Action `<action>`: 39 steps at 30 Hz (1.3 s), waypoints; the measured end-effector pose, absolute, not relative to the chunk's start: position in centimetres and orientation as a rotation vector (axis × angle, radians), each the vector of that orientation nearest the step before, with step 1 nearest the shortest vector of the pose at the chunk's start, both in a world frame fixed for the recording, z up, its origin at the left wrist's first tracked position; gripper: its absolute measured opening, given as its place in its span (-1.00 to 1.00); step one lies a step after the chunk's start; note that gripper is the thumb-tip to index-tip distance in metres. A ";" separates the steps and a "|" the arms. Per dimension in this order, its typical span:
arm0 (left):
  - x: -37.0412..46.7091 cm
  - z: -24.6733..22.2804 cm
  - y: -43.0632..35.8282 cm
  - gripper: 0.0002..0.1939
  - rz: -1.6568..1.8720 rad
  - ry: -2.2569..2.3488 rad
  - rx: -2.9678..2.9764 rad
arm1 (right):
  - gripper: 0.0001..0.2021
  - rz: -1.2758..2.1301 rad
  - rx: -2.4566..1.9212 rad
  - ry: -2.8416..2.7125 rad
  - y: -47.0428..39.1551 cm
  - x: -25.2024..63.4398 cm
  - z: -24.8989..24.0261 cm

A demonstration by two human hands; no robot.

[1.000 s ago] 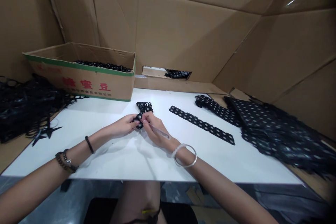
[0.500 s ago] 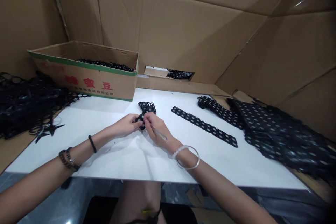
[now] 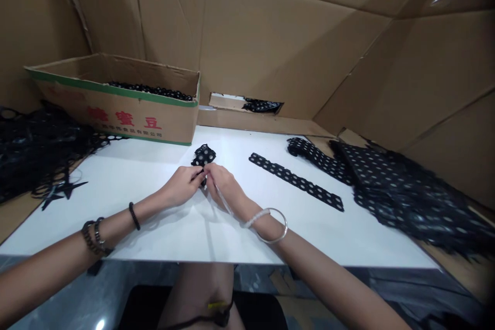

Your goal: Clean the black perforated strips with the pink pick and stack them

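Note:
A small black perforated piece point(image 3: 204, 155), patterned with round holes, lies on the white table between my hands, its near end hidden by my fingers. My left hand point(image 3: 185, 183) pinches that near end from the left. Against it, my right hand point(image 3: 224, 185) has thumb and index finger pressed together at the same spot. A thin pale stick-like tool point(image 3: 224, 200) rests in my right hand, slanting back toward the wrist; its tip is hidden. To the right lies a long black perforated strip point(image 3: 296, 180), apart from both hands.
A cardboard box point(image 3: 116, 108) with black perforated pieces inside stands at back left. Tangled black scraps point(image 3: 34, 149) and a black star shape point(image 3: 68, 187) lie left. Black perforated sheets point(image 3: 406, 191) are heaped right, with a curled strip point(image 3: 319, 160) beside them. Cardboard walls surround the white table point(image 3: 263, 232).
The black piece has been turned, and its far end now shows as one rounded bunch. My hands have drawn closer together at its near end. The whole view has shifted slightly.

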State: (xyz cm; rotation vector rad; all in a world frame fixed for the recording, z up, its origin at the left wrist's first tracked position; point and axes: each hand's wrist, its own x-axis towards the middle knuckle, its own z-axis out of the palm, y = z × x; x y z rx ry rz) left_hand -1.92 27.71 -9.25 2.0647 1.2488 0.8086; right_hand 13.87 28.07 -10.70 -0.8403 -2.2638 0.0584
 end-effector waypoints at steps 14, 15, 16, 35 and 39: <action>-2.5 -9.1 28.4 -0.73 0.688 1.383 1.927 | -0.92 0.777 -0.990 -2.071 27.7 14.6 -9.1; -2.6 -9.2 28.6 -0.73 0.688 1.373 1.900 | -0.93 0.790 -0.987 -2.064 27.7 14.6 -9.1; -2.6 -9.3 28.7 -0.73 0.690 1.356 1.870 | -0.93 0.792 -0.986 -2.051 27.7 14.6 -9.0; -2.2 -8.4 28.3 -0.73 0.824 0.987 1.939 | -0.93 0.491 -0.836 -1.876 26.7 14.7 -9.2; -2.1 -8.3 28.3 -0.73 0.814 0.997 1.930 | -0.93 0.359 -0.844 -1.944 26.9 14.7 -9.2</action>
